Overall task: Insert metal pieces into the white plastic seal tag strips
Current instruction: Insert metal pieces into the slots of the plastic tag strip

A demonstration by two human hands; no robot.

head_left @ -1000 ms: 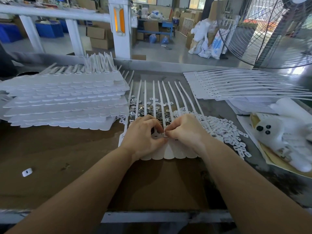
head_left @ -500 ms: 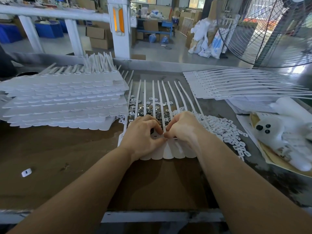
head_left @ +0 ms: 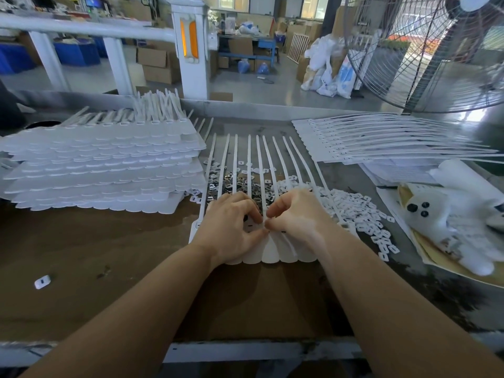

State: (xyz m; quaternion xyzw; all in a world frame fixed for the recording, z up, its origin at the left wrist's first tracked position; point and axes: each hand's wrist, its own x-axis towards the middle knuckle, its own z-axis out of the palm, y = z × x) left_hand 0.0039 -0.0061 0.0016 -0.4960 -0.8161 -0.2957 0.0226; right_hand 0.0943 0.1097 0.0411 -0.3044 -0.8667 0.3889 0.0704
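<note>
Right now both hands meet over the seal tag strip sheet near the table's front edge: left hand and right hand curl fingertips together, pinching at one tag head (contents hidden). Metal pieces lie just behind, beneath the strips.

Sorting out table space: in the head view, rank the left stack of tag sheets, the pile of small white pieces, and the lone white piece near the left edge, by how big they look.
1. Stack of tag sheets
2. Pile of small white pieces
3. Lone white piece, though it lies nearer the camera.
</note>
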